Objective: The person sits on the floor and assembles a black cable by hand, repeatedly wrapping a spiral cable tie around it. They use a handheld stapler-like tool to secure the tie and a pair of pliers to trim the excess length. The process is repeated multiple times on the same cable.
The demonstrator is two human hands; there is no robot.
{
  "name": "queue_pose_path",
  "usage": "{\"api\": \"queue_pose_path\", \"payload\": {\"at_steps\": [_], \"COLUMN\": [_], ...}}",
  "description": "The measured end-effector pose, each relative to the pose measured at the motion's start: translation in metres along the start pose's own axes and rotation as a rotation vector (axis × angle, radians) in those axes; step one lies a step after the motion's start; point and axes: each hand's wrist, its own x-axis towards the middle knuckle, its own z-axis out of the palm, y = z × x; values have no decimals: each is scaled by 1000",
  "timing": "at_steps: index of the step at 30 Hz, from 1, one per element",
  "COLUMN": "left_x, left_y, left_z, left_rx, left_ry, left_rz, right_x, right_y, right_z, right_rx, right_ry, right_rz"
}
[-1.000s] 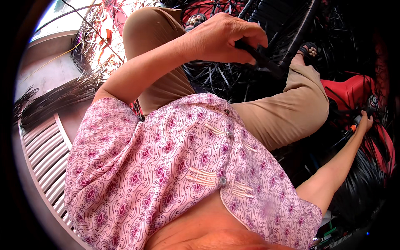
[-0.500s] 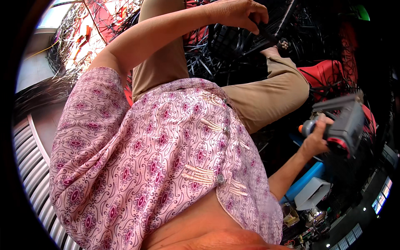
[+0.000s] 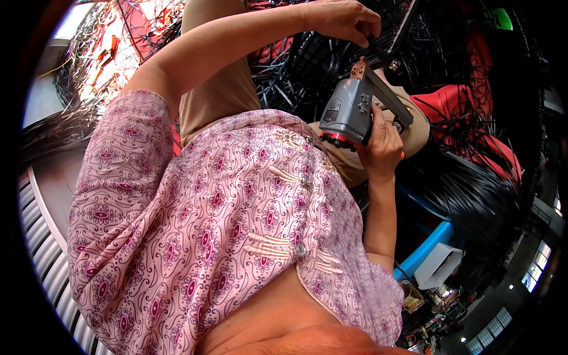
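Observation:
My right hand (image 3: 381, 145) is wrapped round the handle of a grey staple gun (image 3: 349, 109) with a red-rimmed end cap. The gun's nose points up toward the place where my left hand works. With thumb and fingers pinched together, my left hand (image 3: 349, 21) grips a thin black strip (image 3: 380, 52) at a dark frame (image 3: 401, 26). Part of that frame lies in shadow, and the strip's far end cannot be made out. A small gap separates the gun's nose from my left fingers.
Tangled black strips (image 3: 296, 77) lie around my legs. A red surface (image 3: 444, 106) and a thick bundle of black strips (image 3: 467, 189) are to the right. Behind them stand a blue object (image 3: 432, 248) and a white box (image 3: 438, 266). Metal slats (image 3: 50, 254) line the left.
My right hand has brought the staple gun from the far right up and leftward, close to my left hand. My left hand keeps nearly the same place and grip.

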Motion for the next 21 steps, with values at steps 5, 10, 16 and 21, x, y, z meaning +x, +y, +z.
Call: {"api": "queue_pose_path", "payload": {"at_steps": [5, 10, 16, 21], "left_x": [1, 4, 6, 3], "left_y": [3, -1, 2, 5], "left_z": [2, 8, 8, 5], "left_rx": [21, -13, -33, -19], "left_ry": [-26, -23, -41, -44], "left_rz": [1, 7, 10, -17], "right_x": [0, 2, 4, 5], "right_y": [0, -1, -1, 0], "right_z": [17, 19, 20, 24], "right_rx": [-18, -35, -42, -30], "right_ry": [38, 80, 73, 68], "right_rz": [-1, -6, 14, 5]}}
